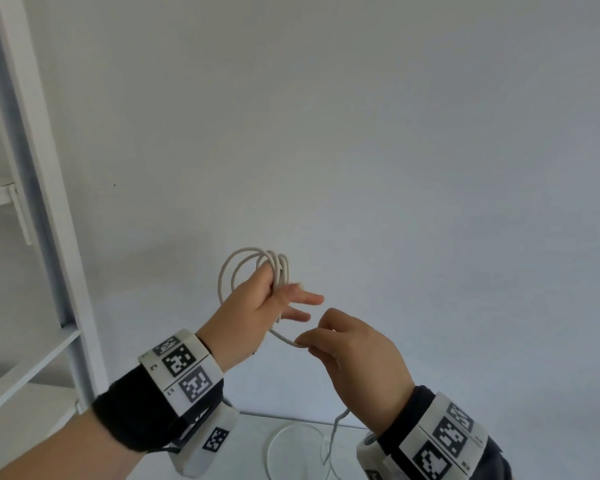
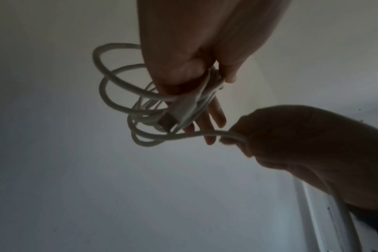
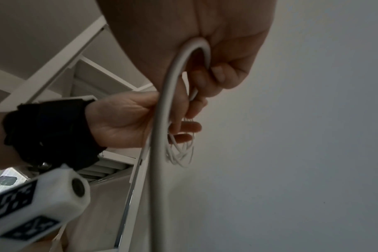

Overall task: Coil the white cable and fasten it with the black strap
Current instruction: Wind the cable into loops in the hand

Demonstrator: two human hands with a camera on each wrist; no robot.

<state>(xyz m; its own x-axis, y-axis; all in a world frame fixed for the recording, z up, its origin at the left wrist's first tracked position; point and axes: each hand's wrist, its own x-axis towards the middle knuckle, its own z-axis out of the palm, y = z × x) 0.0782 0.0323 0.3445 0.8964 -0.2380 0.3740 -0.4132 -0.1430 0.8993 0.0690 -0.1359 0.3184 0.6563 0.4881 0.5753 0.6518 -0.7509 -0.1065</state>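
While the white cable (image 1: 257,268) was being coiled, several loops were held in the air by the left hand (image 1: 257,306), well above the worktop (image 1: 291,431). The bundle was pinched between thumb and forefinger, and the other fingers were left extended toward the right. In the left wrist view, a plug (image 2: 179,110) was seen lying against the gathered strands. The free run was pinched in the curled fingers of the right hand (image 1: 354,351), just right of the left hand, and the slack hung down from it to the worktop.

For this step to be done well, each new turn should be matched in size to the loops already held. The run should be fed through the right fingers without twist and laid beside the earlier turns. The pinch at the gathering point should not be loosened, or the loops, already uneven, would likely spread.

The black strap was not seen in any view; fastening was judged not yet begun.
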